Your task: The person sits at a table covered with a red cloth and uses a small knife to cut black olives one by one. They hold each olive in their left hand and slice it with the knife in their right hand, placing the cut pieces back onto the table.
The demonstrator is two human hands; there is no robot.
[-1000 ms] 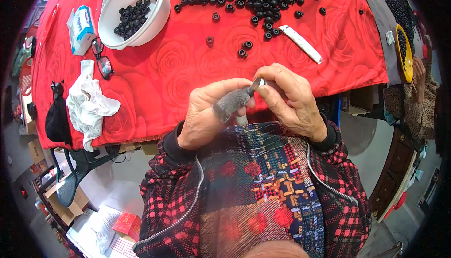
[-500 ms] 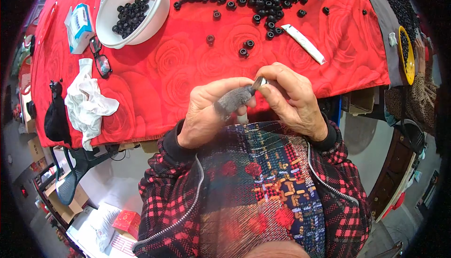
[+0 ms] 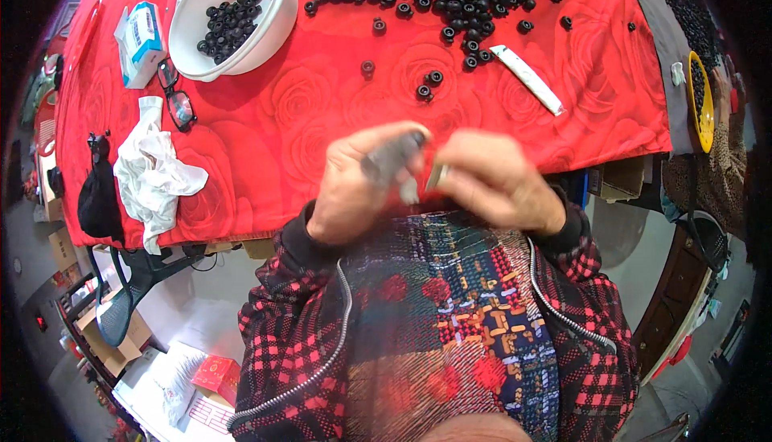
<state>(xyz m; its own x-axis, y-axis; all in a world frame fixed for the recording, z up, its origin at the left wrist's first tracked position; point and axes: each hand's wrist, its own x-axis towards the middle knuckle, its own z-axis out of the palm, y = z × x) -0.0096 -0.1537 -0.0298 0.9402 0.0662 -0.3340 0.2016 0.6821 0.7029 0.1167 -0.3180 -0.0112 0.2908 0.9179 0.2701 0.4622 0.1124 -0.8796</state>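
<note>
My left hand point(image 3: 351, 176) is closed, its thumb on top, around a dark grey, fuzzy-looking piece point(image 3: 386, 160) blurred by motion. A small black round part point(image 3: 419, 137) shows at the thumb tip, and a pale tip point(image 3: 409, 193) sticks out below. To its right, my right hand point(image 3: 494, 176) is closed in a pinch on a short flat piece point(image 3: 437, 176), metallic-looking and too smeared to name. The hands are apart, above the table's near edge. Beyond them, a few black round parts point(image 3: 434, 78) lie loose on the red tablecloth point(image 3: 297, 96).
A large pile of black round parts point(image 3: 450, 0) covers the far table. A white bowl point(image 3: 277, 24) holds several more. Left are a tissue pack point(image 3: 143, 40), glasses point(image 3: 181, 109), and white cloth point(image 3: 153, 172). A white stick-shaped packet point(image 3: 527, 80) lies right; a yellow bowl point(image 3: 706, 124) is farther right.
My right hand has drawn back and slightly down from the left, carrying the flat piece away from the dark part. My left hand has tilted up a little. The view has shifted slightly.
</note>
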